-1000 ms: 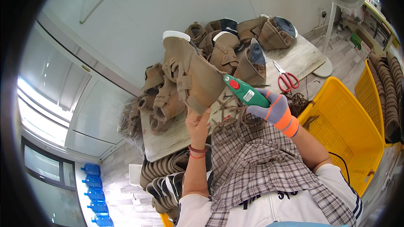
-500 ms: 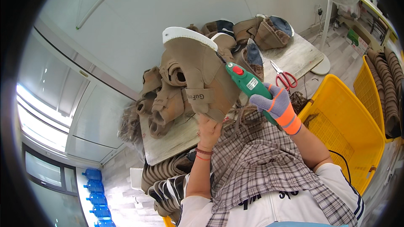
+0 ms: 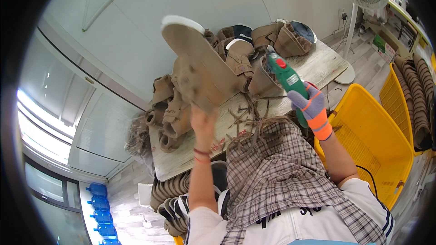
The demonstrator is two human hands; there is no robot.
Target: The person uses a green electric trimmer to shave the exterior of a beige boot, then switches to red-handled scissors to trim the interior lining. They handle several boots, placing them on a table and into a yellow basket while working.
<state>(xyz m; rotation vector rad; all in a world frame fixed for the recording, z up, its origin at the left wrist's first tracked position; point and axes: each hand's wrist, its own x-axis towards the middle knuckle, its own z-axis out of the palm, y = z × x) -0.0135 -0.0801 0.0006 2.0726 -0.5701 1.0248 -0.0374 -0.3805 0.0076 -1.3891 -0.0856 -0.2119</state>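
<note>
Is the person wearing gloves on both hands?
No, only the right hand wears a grey and orange glove; the left hand is bare.

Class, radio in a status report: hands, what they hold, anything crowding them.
Left hand gripping brown shoe piece, both blurred. Gloved right hand holding green power tool, tip apart from that piece. Scraps and other shoe pieces crowd the table.

The person wears a white top (image 3: 281, 232) with big black letters (image 3: 261, 222) on the front. The right sleeve (image 3: 363, 194) has dark stripes. Over the top goes a checked apron (image 3: 281, 172), brown and white. The right hand (image 3: 310, 107) has a grey glove (image 3: 316, 117) with bright orange stripes. The left wrist has two red bands (image 3: 202, 153), one fat, one thin.
</note>
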